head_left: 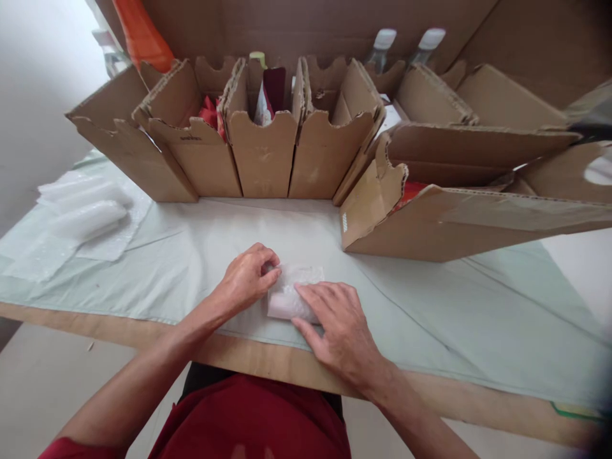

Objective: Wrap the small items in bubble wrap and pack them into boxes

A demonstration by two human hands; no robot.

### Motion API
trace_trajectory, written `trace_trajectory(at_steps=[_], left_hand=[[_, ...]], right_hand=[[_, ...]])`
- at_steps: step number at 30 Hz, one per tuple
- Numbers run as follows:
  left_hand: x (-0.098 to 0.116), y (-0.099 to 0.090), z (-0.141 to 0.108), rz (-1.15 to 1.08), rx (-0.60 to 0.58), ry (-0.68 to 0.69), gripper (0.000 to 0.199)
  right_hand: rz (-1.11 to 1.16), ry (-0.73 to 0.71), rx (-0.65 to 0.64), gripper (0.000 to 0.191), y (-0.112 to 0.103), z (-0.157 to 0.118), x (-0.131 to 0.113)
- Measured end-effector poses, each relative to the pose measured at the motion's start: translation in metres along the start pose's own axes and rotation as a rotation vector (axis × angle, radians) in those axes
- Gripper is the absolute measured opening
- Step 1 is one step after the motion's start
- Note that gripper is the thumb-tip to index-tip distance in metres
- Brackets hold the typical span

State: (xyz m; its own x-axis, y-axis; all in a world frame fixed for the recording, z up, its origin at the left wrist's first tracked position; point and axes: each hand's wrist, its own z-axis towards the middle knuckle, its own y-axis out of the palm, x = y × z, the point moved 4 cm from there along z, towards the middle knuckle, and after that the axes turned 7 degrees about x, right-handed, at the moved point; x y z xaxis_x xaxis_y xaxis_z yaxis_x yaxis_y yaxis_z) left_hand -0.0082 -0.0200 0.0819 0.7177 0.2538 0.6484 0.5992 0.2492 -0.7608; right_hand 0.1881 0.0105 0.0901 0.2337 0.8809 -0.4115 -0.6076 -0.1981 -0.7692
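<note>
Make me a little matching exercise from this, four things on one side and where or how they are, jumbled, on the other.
Things:
1. Left hand
2. Right hand
3. White-capped bottles
4. Loose bubble wrap

Places and states:
A. On the pale green cloth, far left
B. Fingers curled at the upper left of the wrapped packet
C. Rising above the cardboard bins, right of centre
D. Laid over the packet's right side

Pairs: 1-B, 2-D, 3-C, 4-A
</note>
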Motion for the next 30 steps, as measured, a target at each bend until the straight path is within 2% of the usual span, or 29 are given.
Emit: trace_trajectory(at_steps=[4, 6, 8, 11, 13, 16, 18, 20, 22, 24, 26, 30], left_hand=[[0.001, -0.003, -0.003, -0.166, -0.047, 0.002, 0.003], [0.002, -0.005, -0.005, -0.204, -0.114, -0.013, 0.009], [0.003, -0.006, -0.007, -0.204, -0.193, -0.026, 0.013], [0.007, -0.006, -0.008, -0.191, -0.268, -0.024, 0.014], [0.01, -0.004, -0.007, -0.24, -0.318, -0.017, 0.016], [0.013, -0.001, -0.004, -0.318, -0.379, 0.011, 0.023], [0.015, -0.003, -0.001, -0.316, -0.397, 0.053, 0.025], [0.015, -0.006, 0.002, -0.286, -0.438, 0.072, 0.019], [0.012, -0.008, 0.004, -0.261, -0.476, 0.038, 0.019], [0.008, -0.008, 0.007, -0.258, -0.447, -0.006, 0.023], [0.005, -0.007, 0.01, -0.261, -0.359, -0.023, 0.022], [0.002, -0.001, 0.018, -0.208, -0.204, -0.019, 0.012]], right_hand=[[0.176, -0.075, -0.125, 0.021, -0.008, -0.004, -0.026], [0.238, -0.074, -0.112, 0.017, -0.015, -0.009, -0.031], [0.224, 0.001, 0.008, 0.015, -0.022, -0.015, -0.023], [0.048, 0.206, 0.146, 0.021, -0.023, -0.019, 0.005], [-0.038, 0.332, 0.12, 0.03, -0.014, -0.015, 0.025], [0.001, 0.459, 0.015, 0.044, 0.005, 0.002, 0.043], [0.074, 0.484, -0.022, 0.029, 0.013, 0.013, 0.045], [0.139, 0.471, -0.001, 0.01, 0.014, 0.019, 0.044], [0.179, 0.465, 0.047, 0.012, 0.011, 0.019, 0.042], [0.195, 0.482, 0.053, 0.014, 0.008, 0.017, 0.043], [0.186, 0.507, 0.015, 0.016, 0.01, 0.017, 0.047], [0.084, 0.49, -0.039, 0.018, 0.02, 0.034, 0.06]])
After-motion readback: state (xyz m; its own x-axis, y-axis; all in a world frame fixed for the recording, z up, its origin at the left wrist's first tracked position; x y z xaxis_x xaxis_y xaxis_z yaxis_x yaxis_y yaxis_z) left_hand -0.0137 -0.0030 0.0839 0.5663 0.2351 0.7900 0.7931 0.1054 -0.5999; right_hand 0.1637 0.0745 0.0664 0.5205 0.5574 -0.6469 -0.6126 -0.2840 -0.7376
